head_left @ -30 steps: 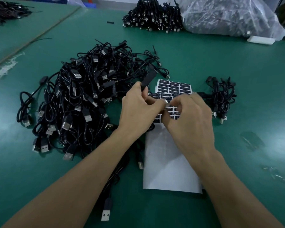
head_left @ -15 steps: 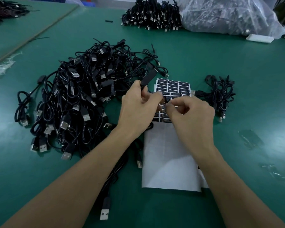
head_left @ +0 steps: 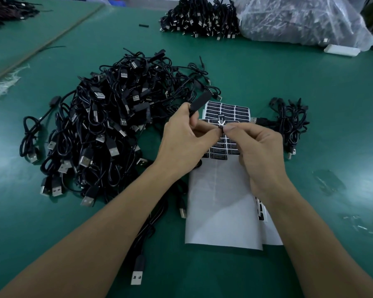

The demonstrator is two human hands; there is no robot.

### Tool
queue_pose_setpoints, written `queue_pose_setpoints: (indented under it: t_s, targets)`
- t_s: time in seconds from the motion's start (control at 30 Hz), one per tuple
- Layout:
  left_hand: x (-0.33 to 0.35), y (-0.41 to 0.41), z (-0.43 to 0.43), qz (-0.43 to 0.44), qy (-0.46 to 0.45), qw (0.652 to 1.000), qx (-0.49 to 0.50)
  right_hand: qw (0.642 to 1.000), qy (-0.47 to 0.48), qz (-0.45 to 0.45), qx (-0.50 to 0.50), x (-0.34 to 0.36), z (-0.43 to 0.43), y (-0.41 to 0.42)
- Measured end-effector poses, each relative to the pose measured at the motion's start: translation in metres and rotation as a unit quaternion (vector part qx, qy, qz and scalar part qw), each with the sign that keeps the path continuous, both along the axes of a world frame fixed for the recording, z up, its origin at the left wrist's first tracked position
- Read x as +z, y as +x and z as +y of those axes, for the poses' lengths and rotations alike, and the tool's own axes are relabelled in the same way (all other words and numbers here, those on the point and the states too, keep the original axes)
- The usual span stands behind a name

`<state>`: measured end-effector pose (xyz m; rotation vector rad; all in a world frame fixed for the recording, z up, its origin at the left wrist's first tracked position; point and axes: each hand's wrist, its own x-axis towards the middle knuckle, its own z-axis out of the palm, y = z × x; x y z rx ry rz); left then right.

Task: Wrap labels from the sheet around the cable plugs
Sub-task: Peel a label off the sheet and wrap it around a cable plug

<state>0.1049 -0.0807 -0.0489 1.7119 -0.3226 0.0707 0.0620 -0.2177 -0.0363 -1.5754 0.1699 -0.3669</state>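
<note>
My left hand grips a long black cable plug that sticks up and to the right above its thumb. My right hand pinches a small black label between thumb and forefinger, held up just right of my left fingertips. Under both hands lies the label sheet, with rows of black labels at its far end and bare white backing nearer me. The held plug's cable trails down under my left forearm to a USB plug.
A big heap of black USB cables lies left of the sheet. A small cable bundle sits to its right. At the back are another cable pile, a clear plastic bag and a white block.
My right hand has lifted off the sheet with a peeled label and raised it beside my left fingertips. My left hand kept its hold on the plug.
</note>
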Motion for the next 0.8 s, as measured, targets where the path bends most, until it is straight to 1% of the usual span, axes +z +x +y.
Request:
queue_pose_setpoints:
  t_s: [0.17,0.3,0.57,0.7,0.8]
  targets:
    - [-0.002,0.002,0.000,-0.012,0.008,1.000,0.012,0.998,-0.052,-0.019,-0.015,-0.004,-0.004,0.000]
    - [-0.002,0.002,0.000,-0.016,0.018,1.000,0.006,0.998,-0.052,-0.008,-0.028,-0.004,-0.010,0.001]
    - [0.002,-0.002,0.001,-0.001,0.026,0.998,-0.053,0.995,-0.095,-0.007,0.010,0.003,-0.019,0.000]
    - [0.004,-0.004,0.001,-0.005,0.030,0.998,-0.063,0.994,-0.106,0.001,0.042,0.005,-0.020,0.000]
    - [0.004,-0.004,0.001,-0.003,0.037,0.997,-0.066,0.992,-0.115,-0.001,0.045,0.005,-0.023,-0.001]
